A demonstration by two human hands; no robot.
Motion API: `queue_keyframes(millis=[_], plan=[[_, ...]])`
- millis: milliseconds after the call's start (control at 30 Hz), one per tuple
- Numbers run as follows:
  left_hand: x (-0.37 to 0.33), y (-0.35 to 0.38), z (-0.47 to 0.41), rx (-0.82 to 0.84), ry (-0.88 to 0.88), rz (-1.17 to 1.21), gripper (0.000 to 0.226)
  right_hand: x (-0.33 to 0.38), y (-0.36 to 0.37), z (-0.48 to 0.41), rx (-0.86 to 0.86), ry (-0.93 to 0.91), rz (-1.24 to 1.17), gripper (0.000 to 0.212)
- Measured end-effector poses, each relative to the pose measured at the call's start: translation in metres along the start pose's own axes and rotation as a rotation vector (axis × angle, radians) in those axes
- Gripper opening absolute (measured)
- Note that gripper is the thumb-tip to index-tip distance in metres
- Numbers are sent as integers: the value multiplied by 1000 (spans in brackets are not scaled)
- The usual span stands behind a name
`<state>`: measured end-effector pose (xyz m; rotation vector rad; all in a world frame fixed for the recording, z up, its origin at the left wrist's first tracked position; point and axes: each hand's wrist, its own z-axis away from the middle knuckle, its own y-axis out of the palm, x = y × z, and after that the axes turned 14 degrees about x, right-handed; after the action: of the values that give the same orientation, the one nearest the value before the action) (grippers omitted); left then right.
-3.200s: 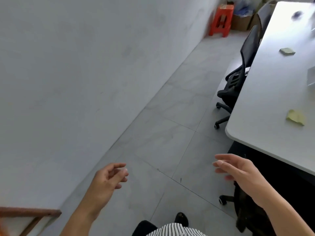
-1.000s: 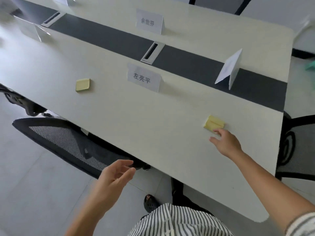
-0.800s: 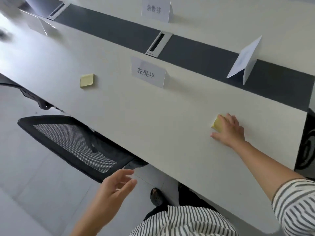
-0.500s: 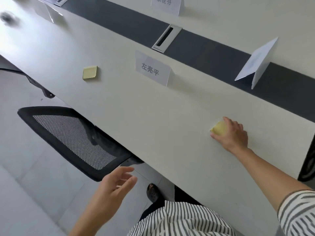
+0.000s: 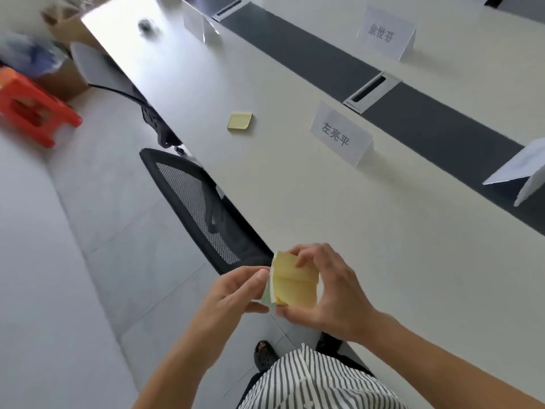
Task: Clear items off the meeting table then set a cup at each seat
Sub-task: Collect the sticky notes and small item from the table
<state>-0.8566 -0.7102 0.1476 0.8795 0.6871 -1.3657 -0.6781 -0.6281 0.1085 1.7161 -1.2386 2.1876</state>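
Note:
Both my hands hold a yellow sticky-note pad (image 5: 295, 283) over the near edge of the white meeting table (image 5: 383, 240). My right hand (image 5: 333, 290) grips its right side, thumb below and fingers on top. My left hand (image 5: 236, 293) pinches its left edge, where a green layer shows. A second yellow sticky-note pad (image 5: 240, 121) lies flat on the table farther left. A small dark object (image 5: 145, 25), blurred, sits near the table's far left end. No cup is in view.
White name cards stand on the table (image 5: 340, 134) (image 5: 385, 32) (image 5: 528, 169) (image 5: 198, 20) along a dark centre strip (image 5: 427, 119) with a cable hatch (image 5: 370, 91). A black mesh chair (image 5: 200, 208) is tucked in at my left. A red stool (image 5: 32, 112) and cardboard boxes (image 5: 63, 81) stand far left.
My right hand lifted the sticky-note pad off the table and brought it toward me; my left hand came up and took its left edge. The view swung left.

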Motion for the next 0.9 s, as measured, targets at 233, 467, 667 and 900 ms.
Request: queue_keyframes(millis=[233,467,667,900], plan=[[29,-52,79,-164,129,163,31,58,63,-24,215,-164,-178,65],[63,-135,177,-302,167,316,29,129,168,-59,159,-279,-28,26],[89,-209,233,-386,152,460,37,177,249,-92,284,-316,75,10],[97,-283,227,-553,119,466,18,197,291,-151,486,-277,-65,19]])
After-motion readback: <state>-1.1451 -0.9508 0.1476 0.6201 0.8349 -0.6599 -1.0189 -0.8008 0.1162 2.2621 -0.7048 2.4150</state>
